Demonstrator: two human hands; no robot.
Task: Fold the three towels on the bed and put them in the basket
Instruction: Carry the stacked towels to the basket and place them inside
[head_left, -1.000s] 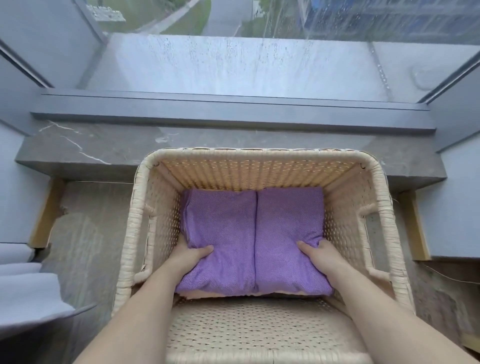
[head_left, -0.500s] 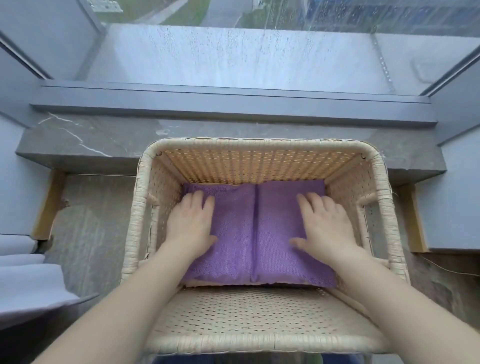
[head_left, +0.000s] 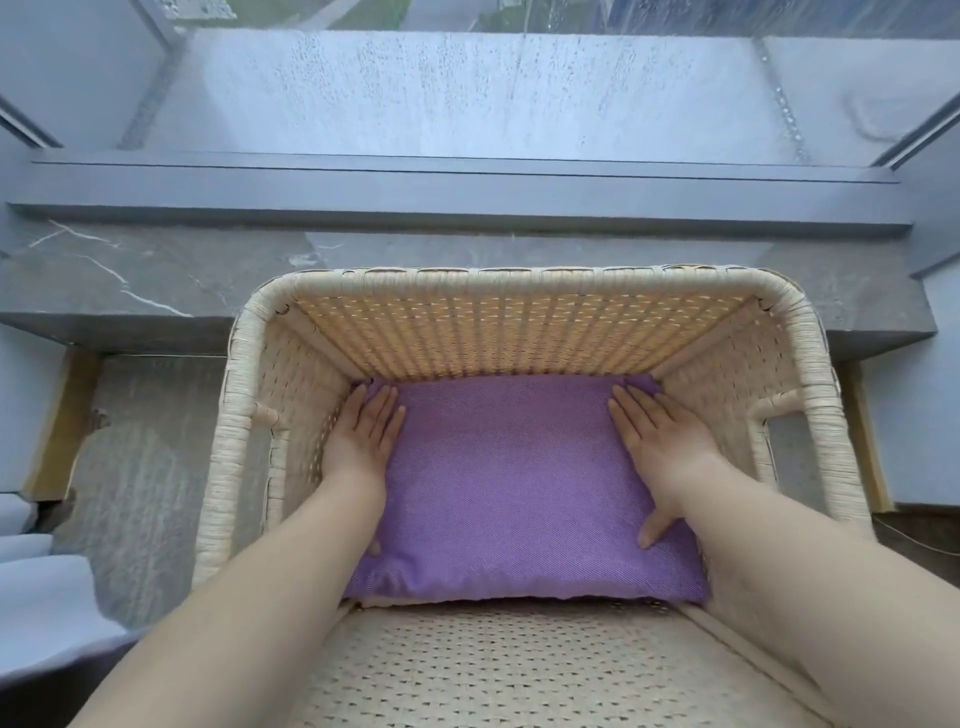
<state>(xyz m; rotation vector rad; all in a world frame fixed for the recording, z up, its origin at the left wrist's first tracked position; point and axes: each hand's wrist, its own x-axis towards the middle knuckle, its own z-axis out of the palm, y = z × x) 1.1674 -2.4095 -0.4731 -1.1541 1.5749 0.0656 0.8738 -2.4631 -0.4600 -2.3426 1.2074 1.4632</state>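
Note:
A folded purple towel (head_left: 514, 478) lies flat inside the pale woven basket (head_left: 519, 278) and fills most of its floor. My left hand (head_left: 366, 439) presses flat on the towel's left edge, fingers straight and pointing at the far wall. My right hand (head_left: 657, 441) presses flat on the right edge, thumb spread toward me. A strip of paler cloth shows under the towel's near edge. Anything else beneath it is hidden.
The basket stands on a grey floor against a dark marble sill (head_left: 156, 275) below a rain-streaked window (head_left: 467, 93). Light bedding (head_left: 36, 587) shows at the lower left. Handle openings (head_left: 779, 410) cut the basket's side walls.
My hands slid outward from the towel's middle to its left and right edges. The centre seam between two halves is gone; the top is one smooth surface. The camera leaned closer over the basket.

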